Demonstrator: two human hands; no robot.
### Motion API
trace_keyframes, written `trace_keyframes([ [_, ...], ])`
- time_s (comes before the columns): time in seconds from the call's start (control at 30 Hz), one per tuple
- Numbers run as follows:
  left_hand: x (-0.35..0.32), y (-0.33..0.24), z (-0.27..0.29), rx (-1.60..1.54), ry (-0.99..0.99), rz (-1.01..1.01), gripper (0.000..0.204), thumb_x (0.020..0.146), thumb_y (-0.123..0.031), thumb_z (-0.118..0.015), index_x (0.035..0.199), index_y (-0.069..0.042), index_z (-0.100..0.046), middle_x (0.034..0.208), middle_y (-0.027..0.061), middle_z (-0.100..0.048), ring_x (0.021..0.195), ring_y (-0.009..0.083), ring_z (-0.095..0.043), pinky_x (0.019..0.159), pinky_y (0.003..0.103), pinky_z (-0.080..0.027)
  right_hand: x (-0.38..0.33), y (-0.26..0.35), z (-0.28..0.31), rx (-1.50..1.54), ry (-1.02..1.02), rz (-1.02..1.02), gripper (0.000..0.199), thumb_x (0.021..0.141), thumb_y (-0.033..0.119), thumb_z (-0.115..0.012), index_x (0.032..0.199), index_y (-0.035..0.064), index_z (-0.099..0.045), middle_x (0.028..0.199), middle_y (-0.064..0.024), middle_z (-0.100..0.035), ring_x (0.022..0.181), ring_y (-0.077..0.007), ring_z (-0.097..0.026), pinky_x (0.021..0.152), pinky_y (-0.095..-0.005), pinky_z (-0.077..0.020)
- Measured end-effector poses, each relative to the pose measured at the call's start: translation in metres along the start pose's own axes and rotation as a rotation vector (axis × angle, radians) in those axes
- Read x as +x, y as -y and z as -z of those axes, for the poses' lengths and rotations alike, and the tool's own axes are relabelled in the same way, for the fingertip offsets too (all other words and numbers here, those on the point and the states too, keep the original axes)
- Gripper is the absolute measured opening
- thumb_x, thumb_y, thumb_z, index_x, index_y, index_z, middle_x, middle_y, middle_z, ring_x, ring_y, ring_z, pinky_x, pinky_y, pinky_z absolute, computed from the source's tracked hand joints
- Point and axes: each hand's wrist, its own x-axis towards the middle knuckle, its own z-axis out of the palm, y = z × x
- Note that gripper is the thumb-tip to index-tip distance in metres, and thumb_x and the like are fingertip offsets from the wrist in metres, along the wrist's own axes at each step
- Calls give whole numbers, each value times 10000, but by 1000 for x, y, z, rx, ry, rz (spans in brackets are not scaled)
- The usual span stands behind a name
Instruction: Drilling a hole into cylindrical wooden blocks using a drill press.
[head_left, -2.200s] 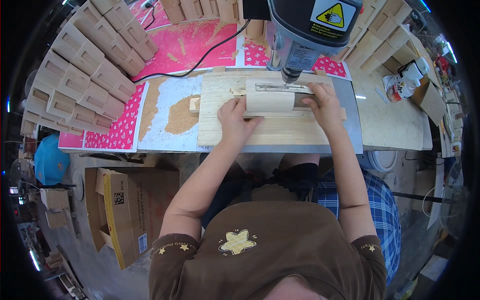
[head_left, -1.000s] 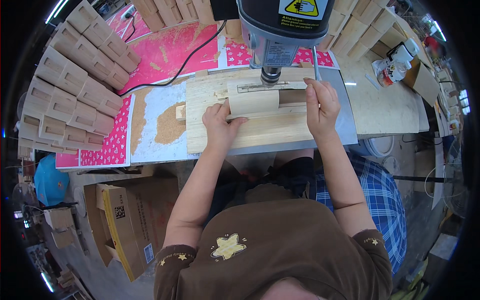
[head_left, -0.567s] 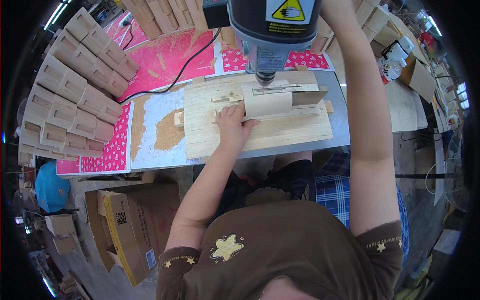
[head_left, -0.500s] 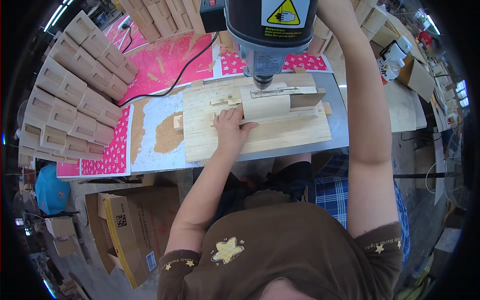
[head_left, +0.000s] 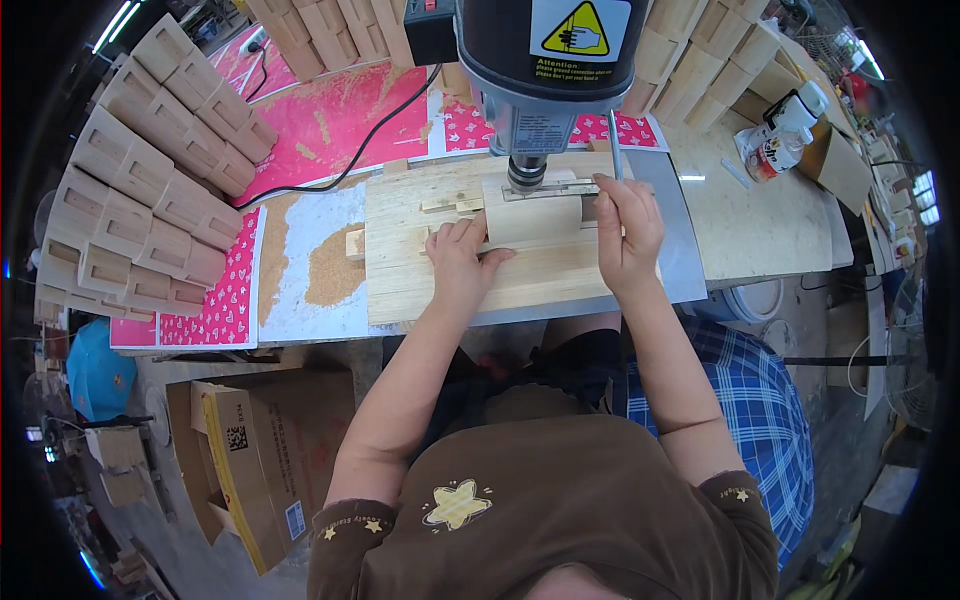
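A pale wooden block (head_left: 535, 218) lies on a flat wooden board (head_left: 400, 290) under a drill press (head_left: 545, 90). On top of the block is a thin slotted metal plate (head_left: 550, 189). The drill chuck (head_left: 526, 172) sits low, right over the plate; the bit's tip cannot be made out. My left hand (head_left: 460, 265) presses against the block's left end, thumb along its near side. My right hand (head_left: 632, 235) is closed around the lower end of the press's metal lever (head_left: 614, 145), just right of the block.
Stacks of recessed wooden blocks (head_left: 130, 215) stand at the left, with more stacks (head_left: 690, 60) behind the press. Sawdust (head_left: 335, 270) covers part of the table. A black cable (head_left: 350, 155) crosses the pink sheet. A white bottle (head_left: 775, 145) stands at the right; a cardboard box (head_left: 290, 440) sits below left.
My right hand has come down from high beside the press to near the block, pulling the lever. The chuck has dropped closer to the block. My left hand has stayed in place.
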Motion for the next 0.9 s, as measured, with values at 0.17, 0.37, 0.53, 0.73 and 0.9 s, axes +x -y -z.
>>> trace_keyframes([
  [0.17, -2, 0, 0, -8, -30, -7, 580, 620, -269, -776, 1145, -105, -592, 827, 13, -560, 849, 226, -501, 838, 413, -300, 0, -6, -3, 35, -44, 74, 93, 821, 34, -577, 895, 20, -632, 667, -89, -547, 602, -245, -517, 617, -342, -393],
  [0.37, -2, -1, 4, 8, -27, 33, 532, 616, -279, -784, 1100, -123, -628, 827, 38, -583, 865, 231, -533, 837, 389, -317, 101, 25, 33, 24, -127, -3, 137, 885, 119, -542, 862, 5, -614, 675, -89, -537, 633, -166, -521, 562, -274, -399],
  [0.53, 6, -5, 4, -33, 22, 74, 480, 611, -268, -789, 1053, -141, -652, 814, 18, -577, 857, 198, -542, 851, 379, -302, 176, -26, 4, 46, -34, -183, 270, 922, 233, -504, 947, -14, -610, 722, -102, -574, 704, -168, -550, 648, -279, -431],
  [0.73, 12, 0, 8, -191, 27, 125, 440, 564, -270, -811, 942, -94, -669, 853, 10, -585, 867, 184, -541, 850, 387, -283, 112, -39, 13, 278, 168, -267, 312, 884, 231, -565, 1140, 52, -555, 877, -119, -627, 774, -220, -579, 684, -324, -446],
  [0.9, 10, 12, 25, -114, -42, -26, 360, 566, -218, -804, 856, -73, -648, 789, 27, -581, 792, 203, -551, 813, 367, -338, -1, -52, 11, -120, 587, -10, 359, 757, 142, -679, 1087, 55, -569, 898, -106, -569, 923, -309, -512, 806, -379, -424],
])
